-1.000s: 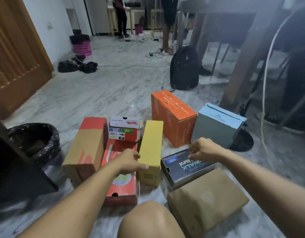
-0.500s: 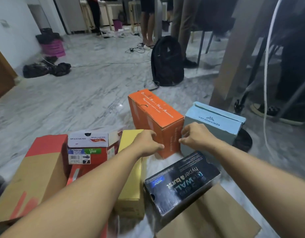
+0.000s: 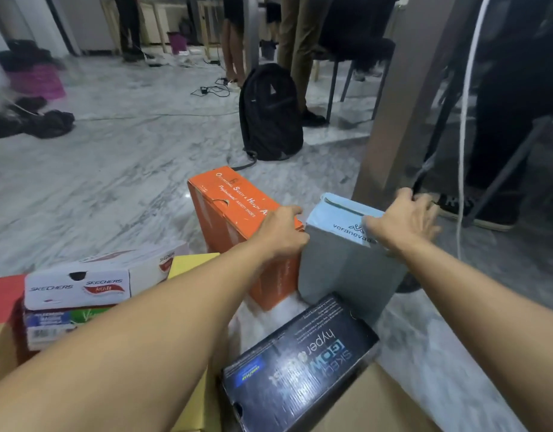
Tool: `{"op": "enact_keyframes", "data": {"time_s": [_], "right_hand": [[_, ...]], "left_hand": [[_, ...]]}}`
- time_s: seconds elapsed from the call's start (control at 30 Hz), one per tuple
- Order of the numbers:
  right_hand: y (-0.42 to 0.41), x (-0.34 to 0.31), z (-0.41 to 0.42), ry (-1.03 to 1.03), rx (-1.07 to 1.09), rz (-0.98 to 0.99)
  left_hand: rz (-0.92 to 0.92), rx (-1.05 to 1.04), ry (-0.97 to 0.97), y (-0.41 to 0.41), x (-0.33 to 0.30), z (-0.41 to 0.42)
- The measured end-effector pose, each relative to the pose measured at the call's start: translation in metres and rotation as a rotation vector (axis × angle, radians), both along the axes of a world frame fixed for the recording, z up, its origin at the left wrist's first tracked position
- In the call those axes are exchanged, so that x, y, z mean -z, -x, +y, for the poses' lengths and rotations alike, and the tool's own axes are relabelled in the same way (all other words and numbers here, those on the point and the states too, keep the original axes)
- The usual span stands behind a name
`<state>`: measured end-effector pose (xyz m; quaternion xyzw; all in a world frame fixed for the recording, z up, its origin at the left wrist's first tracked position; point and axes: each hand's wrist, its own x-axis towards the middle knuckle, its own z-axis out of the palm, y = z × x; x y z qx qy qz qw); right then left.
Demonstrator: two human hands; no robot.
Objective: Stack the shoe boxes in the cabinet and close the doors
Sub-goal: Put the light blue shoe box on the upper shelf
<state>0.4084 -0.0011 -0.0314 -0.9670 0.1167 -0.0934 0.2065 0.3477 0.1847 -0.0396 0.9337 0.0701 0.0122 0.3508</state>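
Here, I read "SKECHERS GOwalk hyper burst" upside down on the black box (image 3: 295, 366) lying nearest me on the marble floor (image 3: 119, 169). The orange box (image 3: 238, 232) reads "Occupational Safety & Health… Professional Safety Shoes"; the white box (image 3: 91, 288) to the left says "SKECHERS Arch Fit". The pale blue box (image 3: 340, 263), upright beside the orange one, shows "veranevada". My left hand (image 3: 283, 232) is pressed flat against its left side, fingers together; my right hand (image 3: 403, 219) lies spread over its top right edge, arms outstretched.
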Motion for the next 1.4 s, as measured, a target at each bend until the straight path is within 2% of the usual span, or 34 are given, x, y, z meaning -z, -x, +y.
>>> {"op": "enact_keyframes", "data": {"time_s": [0.07,0.17,0.3,0.5,0.73,1.0,1.2,1.3,1.4], "right_hand": [[-0.004,0.004,-0.016,-0.187,0.040,0.113],[-0.005,0.012,-0.034,-0.476,-0.034,0.252],[0.001,0.018,-0.050,-0.570,-0.055,0.219],[0.045,-0.029,-0.061,-0.540,-0.146,0.064],[0.116,-0.101,-0.073,-0.493,-0.384,-0.084],[0.208,-0.162,-0.049,-0.551,-0.682,-0.189],[0.277,-0.188,-0.014,-0.642,-0.891,-0.245],[0.301,-0.198,0.005,-0.804,-0.939,-0.207],[0.323,-0.212,0.024,-0.946,-0.999,0.000]], "left_hand": [[0.051,0.002,0.146,-0.008,-0.007,-0.017],[0.112,-0.058,0.326,-0.016,-0.011,-0.033],[0.128,-0.130,0.584,-0.006,-0.008,-0.039],[0.039,-0.244,0.872,0.025,-0.034,-0.040],[0.059,-0.152,0.886,0.104,-0.100,-0.035],[-0.086,-0.270,0.843,0.223,-0.172,-0.011],[-0.114,-0.457,0.840,0.316,-0.203,0.016],[-0.177,-0.499,0.874,0.353,-0.210,0.031],[-0.247,-0.533,0.911,0.387,-0.218,0.039]]}}
